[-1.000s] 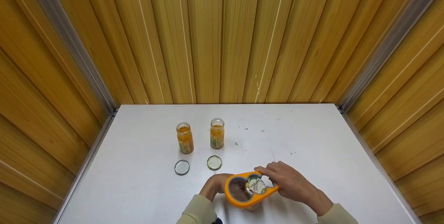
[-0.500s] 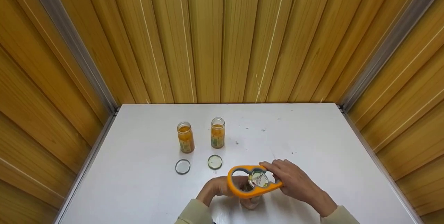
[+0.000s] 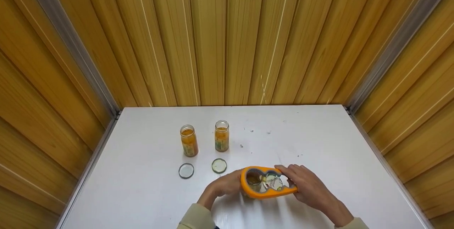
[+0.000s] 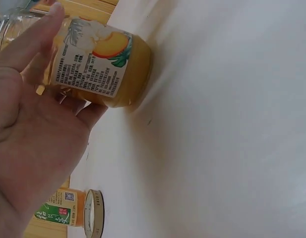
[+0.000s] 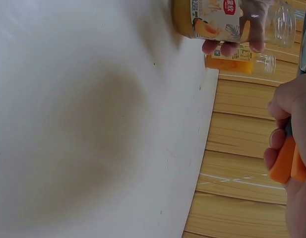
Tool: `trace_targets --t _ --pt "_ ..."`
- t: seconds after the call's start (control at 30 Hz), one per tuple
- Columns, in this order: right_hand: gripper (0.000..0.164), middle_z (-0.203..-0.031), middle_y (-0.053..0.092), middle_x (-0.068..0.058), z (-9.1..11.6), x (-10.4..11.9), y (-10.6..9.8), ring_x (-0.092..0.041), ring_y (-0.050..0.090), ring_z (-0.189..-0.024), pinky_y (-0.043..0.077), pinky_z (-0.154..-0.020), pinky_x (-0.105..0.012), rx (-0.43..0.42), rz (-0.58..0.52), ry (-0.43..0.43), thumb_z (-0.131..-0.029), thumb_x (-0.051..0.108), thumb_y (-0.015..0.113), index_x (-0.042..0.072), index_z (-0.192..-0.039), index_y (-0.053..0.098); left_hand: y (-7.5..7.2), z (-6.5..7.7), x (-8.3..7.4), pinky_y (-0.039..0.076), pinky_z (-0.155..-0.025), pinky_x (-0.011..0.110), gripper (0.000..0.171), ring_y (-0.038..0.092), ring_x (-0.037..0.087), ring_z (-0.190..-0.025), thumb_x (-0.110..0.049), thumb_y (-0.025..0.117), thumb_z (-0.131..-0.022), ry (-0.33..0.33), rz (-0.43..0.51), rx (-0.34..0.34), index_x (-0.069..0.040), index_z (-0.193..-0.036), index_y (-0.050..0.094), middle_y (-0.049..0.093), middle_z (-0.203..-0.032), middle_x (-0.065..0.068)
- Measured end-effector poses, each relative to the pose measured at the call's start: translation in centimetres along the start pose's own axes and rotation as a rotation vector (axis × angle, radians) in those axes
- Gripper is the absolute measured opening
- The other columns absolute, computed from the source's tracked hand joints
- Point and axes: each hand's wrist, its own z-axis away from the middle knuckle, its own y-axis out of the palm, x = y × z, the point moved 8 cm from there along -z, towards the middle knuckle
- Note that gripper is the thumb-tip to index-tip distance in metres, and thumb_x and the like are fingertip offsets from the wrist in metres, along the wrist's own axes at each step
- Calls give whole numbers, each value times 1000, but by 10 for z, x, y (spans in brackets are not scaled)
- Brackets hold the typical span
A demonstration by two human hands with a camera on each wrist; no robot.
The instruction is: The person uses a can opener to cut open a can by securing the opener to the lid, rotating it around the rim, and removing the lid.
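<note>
My left hand (image 3: 226, 183) grips a glass jar (image 4: 93, 62) of yellow fruit, its label printed with a peach, close over the white table. In the right wrist view the jar's threaded neck (image 5: 284, 25) shows bare. My right hand (image 3: 309, 183) holds an orange and grey jar opener (image 3: 266, 195) by its narrow end. Within the opener's middle opening sits a white printed lid (image 3: 273, 182), to the right of the jar and apart from its mouth. From above, the opener's large loop overlaps the jar and part of my left hand.
Two lidless jars of orange fruit, a left one (image 3: 189, 144) and a right one (image 3: 222, 139), stand farther back. Before them lie two lids, one left (image 3: 186, 171) and one right (image 3: 219, 166). Wood-patterned walls (image 3: 209, 44) enclose the white table (image 3: 142, 186).
The opener has moved right and away from me, with the lid in it. The jar, earlier beneath the lid, has come away from it to the left in my left hand.
</note>
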Motion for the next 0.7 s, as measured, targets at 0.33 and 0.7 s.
trace_targets --t 0.33,0.7 --pt "85 -97 53 16 13 -17 -13 -5 46 -83 48 -76 -31 -38 7 68 -70 -3 71 31 -141 38 -29 -6 18 27 -106 40 55 43 10 -117 -18 77 -76 -119 73 -306 -35 -122 53 54 -122 -14" --pt "91 -96 54 16 32 -38 -30 -3 45 -78 47 -70 -28 -92 45 147 -62 -4 78 28 -139 43 -47 -22 23 34 -102 45 64 47 20 -114 -23 78 -75 -181 77 -472 -26 -131 46 53 -123 -2"
